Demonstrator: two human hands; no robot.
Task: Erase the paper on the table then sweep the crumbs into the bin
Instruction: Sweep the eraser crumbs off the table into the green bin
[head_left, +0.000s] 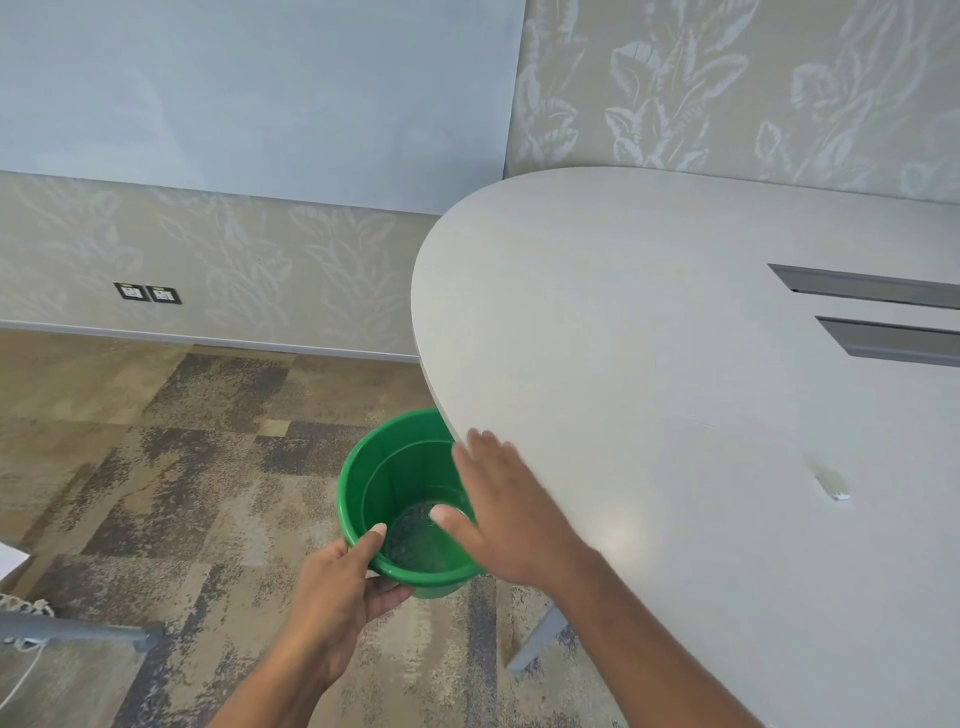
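A green plastic bin (395, 467) hangs just below the rounded left edge of the white table (649, 322). My left hand (343, 587) grips the bin's near rim, thumb inside and fingers underneath. My right hand (509, 514) lies flat and blurred at the table's edge, its fingers apart and reaching out over the bin's mouth, holding nothing. A small white eraser (831, 484) lies on the table to the right. No paper is in view, and crumbs are too small to make out.
Two grey cable slots (883, 312) are set into the table at the right. A table leg (540, 639) stands below the edge. Patterned carpet (182, 441) covers the floor, with wall sockets (148, 293) at the left and a grey bar (78, 631) at the lower left.
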